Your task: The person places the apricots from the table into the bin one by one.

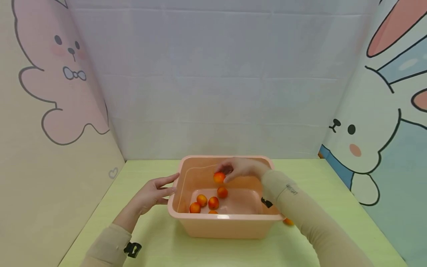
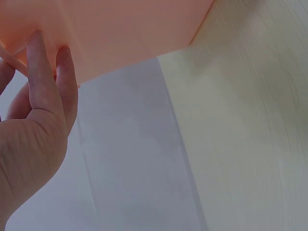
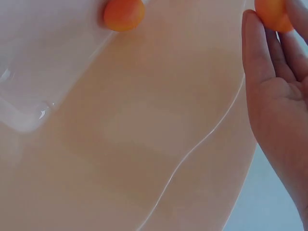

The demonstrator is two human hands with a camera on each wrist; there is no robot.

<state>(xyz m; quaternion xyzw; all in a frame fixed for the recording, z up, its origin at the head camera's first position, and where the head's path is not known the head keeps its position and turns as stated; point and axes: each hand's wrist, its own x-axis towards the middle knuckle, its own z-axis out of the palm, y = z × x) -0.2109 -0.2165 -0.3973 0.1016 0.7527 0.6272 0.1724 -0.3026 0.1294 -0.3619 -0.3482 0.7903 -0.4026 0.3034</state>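
Note:
A pink plastic basin [image 1: 230, 227] stands in front of me with several small orange-red fruits inside, among them one fruit [image 1: 213, 203] near the middle of its floor. Over the basin's inside, my right hand [image 1: 241, 167] pinches another orange-red fruit [image 1: 219, 177] between thumb and fingers. The right wrist view shows this held fruit [image 3: 273, 13] at the fingertips, above the inner wall. My left hand [image 1: 151, 194] is at the basin's left side, with extended fingers touching its rim and outer wall. In the left wrist view, those fingers [image 2: 41, 72] lie against the pink wall.
Outside the basin, one orange fruit [image 1: 288, 221] lies by its right front corner, partly hidden by my right sleeve. The pale yellow-green table [image 1: 156, 237] meets a whitish back sheet [image 1: 213, 92]. Side panels carry a cartoon bear [image 1: 66, 92] and a cartoon rabbit [image 1: 373, 137].

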